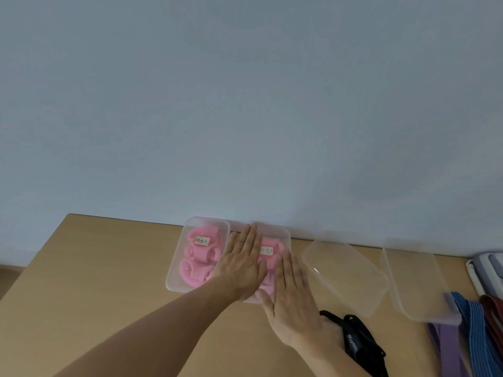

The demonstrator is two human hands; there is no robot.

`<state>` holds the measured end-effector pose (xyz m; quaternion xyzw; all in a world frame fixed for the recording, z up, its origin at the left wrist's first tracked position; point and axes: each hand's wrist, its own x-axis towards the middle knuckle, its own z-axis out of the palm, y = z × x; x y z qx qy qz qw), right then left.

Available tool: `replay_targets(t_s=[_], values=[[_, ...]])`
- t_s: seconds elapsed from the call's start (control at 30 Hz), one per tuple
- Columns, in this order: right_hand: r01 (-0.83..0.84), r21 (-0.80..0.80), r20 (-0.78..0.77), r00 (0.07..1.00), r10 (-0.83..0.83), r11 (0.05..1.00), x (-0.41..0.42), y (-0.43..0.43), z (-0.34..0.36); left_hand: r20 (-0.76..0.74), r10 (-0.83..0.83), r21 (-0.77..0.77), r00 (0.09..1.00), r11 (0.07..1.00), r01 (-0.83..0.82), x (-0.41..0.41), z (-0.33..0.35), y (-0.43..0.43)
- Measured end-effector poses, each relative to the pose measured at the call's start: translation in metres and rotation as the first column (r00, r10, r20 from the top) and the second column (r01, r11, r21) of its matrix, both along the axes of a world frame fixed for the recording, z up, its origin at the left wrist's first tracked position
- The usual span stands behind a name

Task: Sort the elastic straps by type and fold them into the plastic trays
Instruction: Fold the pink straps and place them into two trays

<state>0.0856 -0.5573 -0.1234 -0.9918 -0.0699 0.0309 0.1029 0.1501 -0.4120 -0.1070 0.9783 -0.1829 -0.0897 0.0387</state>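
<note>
Head view: a lidded tray (281, 235) of pink straps (272, 242) at the far edge of the desk (109, 268) is being pressed by the left hand (242, 263) and the right hand (292, 300), fingers straight and flat, gripping nothing. A second tray (177, 281) of pink is sitting just to its left. Loose blue straps (475, 336) are lying at the right edge.

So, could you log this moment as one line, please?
left hand: flat on second tray | right hand: same tray | contents: pink straps
</note>
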Motion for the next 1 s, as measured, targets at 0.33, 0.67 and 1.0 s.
replay_targets(t_s=[0.33, 0.67, 1.0], values=[[-0.077, 0.022, -0.034, 0.996, 0.078, 0.997, 0.004, -0.003, -0.005, -0.041, -0.008, -0.016, 0.999, 1.0, 0.008, 0.005, 0.002, 0.003], [-0.062, 0.045, -0.078, 0.995, 0.065, 0.997, 0.01, -0.009, -0.005, 0.012, -0.046, 0.074, 0.999, 0.996, 0.045, 0.002, 0.008, 0.025], [-0.117, 0.098, -0.055, 0.991, 0.122, 0.988, 0.01, -0.004, -0.004, 0.032, -0.048, 0.164, 0.998, 0.986, 0.042, 0.01, 0.013, 0.027]])
